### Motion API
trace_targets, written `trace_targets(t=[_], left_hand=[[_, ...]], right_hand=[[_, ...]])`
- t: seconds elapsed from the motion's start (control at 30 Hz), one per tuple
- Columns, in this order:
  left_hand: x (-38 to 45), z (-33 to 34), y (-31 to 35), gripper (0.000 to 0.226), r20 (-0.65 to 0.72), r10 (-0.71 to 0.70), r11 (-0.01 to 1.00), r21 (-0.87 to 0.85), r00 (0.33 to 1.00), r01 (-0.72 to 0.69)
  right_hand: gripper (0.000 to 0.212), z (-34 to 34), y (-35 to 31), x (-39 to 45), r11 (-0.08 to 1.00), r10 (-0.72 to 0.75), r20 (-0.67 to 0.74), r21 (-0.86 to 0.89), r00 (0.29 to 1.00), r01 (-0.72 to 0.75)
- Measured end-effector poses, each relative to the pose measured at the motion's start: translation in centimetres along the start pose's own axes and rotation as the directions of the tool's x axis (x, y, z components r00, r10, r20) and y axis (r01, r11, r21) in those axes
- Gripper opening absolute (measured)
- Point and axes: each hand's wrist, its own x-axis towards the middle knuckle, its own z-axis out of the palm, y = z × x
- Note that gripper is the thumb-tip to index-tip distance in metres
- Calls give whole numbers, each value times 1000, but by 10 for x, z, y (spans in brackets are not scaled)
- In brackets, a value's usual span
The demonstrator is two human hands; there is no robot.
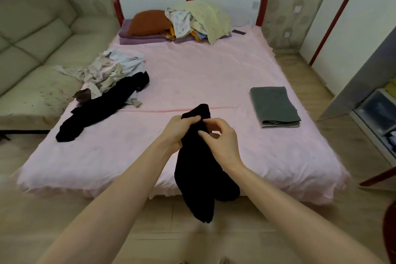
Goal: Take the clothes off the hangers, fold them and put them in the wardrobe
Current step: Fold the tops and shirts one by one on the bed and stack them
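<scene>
A black garment (201, 176) hangs over the near edge of the pink bed (192, 75), held up in front of me. My left hand (179, 129) grips its upper part from the left. My right hand (220, 140) pinches the cloth from the right with thumb and forefinger. No hanger shows in the garment. A folded grey garment (274, 105) lies flat on the right side of the bed. A heap of light clothes (113, 70) with another black garment (102, 106) sprawls on the left side.
An open wardrobe (377, 111) with shelves stands at the right, its white doors (334, 17) behind it. A pale sofa (36, 53) adjoins the bed on the left. Pillows and more clothes (192, 21) are piled against the headboard. Wooden floor (150, 231) lies below me.
</scene>
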Motion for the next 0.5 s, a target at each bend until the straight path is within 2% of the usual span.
trace_targets(t=[0.1, 0.17, 0.37, 0.43, 0.5], left_hand=[[-3, -5, -7, 29, 41, 18, 979, -203, 999, -9], [-4, -6, -9, 32, 86, 56, 967, -254, 995, -32], [-6, -6, -7, 30, 91, 118, 975, -201, 989, -98], [-6, -7, -8, 29, 85, 122, 976, -190, 989, -104], [-7, -8, -7, 28, 78, 124, 981, -160, 989, -110]], right_hand=[[13, 3, 4, -5, 994, 51, 1, 97, 999, -51], [16, 5, 5, -6, 992, 85, -3, 97, 996, -84], [12, 11, -4, -1, 962, 216, 31, 163, 976, -218], [9, 11, -7, 3, 966, 225, 45, 121, 973, -229], [5, 9, -6, 8, 984, 176, 35, -7, 984, -176]])
